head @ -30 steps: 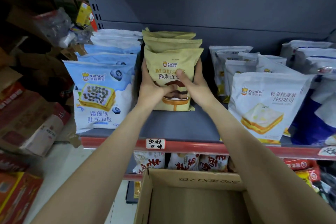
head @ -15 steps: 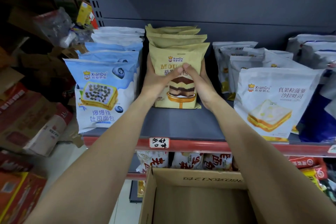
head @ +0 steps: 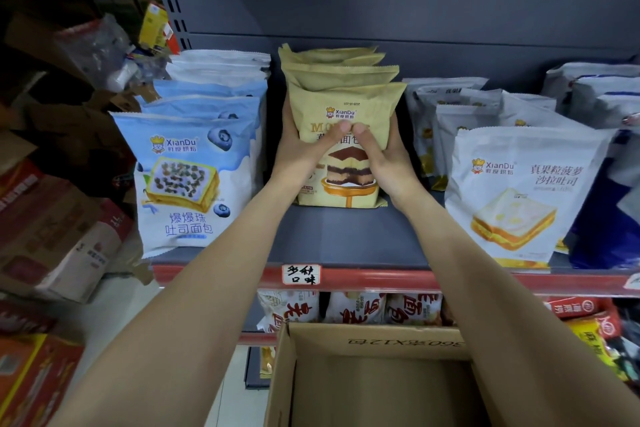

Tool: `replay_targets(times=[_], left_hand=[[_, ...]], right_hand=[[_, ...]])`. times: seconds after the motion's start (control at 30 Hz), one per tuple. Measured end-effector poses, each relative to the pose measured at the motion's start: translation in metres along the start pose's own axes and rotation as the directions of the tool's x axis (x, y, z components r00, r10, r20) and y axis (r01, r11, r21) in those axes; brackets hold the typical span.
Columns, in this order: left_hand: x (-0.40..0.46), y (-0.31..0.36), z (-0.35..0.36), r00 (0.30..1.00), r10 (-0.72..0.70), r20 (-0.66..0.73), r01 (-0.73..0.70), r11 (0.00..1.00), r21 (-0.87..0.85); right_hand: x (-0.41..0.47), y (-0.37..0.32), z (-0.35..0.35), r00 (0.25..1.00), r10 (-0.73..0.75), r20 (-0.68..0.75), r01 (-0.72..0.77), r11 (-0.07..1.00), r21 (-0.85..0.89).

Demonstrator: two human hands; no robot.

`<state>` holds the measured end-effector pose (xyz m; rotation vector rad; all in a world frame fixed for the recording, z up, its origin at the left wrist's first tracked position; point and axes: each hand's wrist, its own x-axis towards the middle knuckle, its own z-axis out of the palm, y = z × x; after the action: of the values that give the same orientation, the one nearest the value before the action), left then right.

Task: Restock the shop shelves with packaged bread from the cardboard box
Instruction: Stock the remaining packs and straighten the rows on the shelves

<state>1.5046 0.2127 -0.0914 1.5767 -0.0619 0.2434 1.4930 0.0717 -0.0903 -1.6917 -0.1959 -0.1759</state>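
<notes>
Our left hand [head: 298,152] and right hand [head: 388,163] clasp the front tan mousse bread pack [head: 346,146], thumbs on its face, upright mid-shelf [head: 346,239] between blue packs [head: 194,180] left and white packs [head: 519,191] right; the cardboard box [head: 374,374] sits near us.

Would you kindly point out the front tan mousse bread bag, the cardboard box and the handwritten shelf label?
front tan mousse bread bag [head: 346,104]: head view, upper front panel by the logo.
cardboard box [head: 374,340]: head view, far inner wall.
handwritten shelf label [head: 301,274]: head view, centre of the white tag.
</notes>
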Motion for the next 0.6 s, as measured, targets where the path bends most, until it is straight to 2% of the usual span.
replay_targets(times=[0.17, 0.3, 0.4, 0.5, 0.6], left_hand=[[-0.024, 0.005, 0.007, 0.992, 0.055, -0.113, -0.052, 0.998, 0.024], [-0.052, 0.010, 0.011, 0.971, 0.137, -0.195, -0.112, 0.985, 0.134], [-0.072, 0.002, 0.010, 0.970, 0.187, -0.154, -0.146, 0.958, 0.247], [-0.080, 0.000, 0.005, 0.984, 0.174, -0.026, -0.146, 0.891, 0.431], [-0.076, 0.003, 0.000, 0.989, 0.137, 0.053, -0.145, 0.847, 0.511]], right_hand=[[-0.014, -0.004, 0.000, 0.989, -0.101, -0.108, 0.098, 0.995, -0.028], [-0.036, -0.008, 0.002, 0.939, -0.299, -0.170, 0.260, 0.940, -0.221], [-0.052, -0.002, -0.001, 0.938, -0.343, -0.046, 0.305, 0.882, -0.360], [-0.049, -0.003, -0.002, 0.963, -0.234, 0.130, 0.268, 0.857, -0.441], [-0.042, -0.009, -0.002, 0.970, -0.175, 0.168, 0.237, 0.826, -0.512]])
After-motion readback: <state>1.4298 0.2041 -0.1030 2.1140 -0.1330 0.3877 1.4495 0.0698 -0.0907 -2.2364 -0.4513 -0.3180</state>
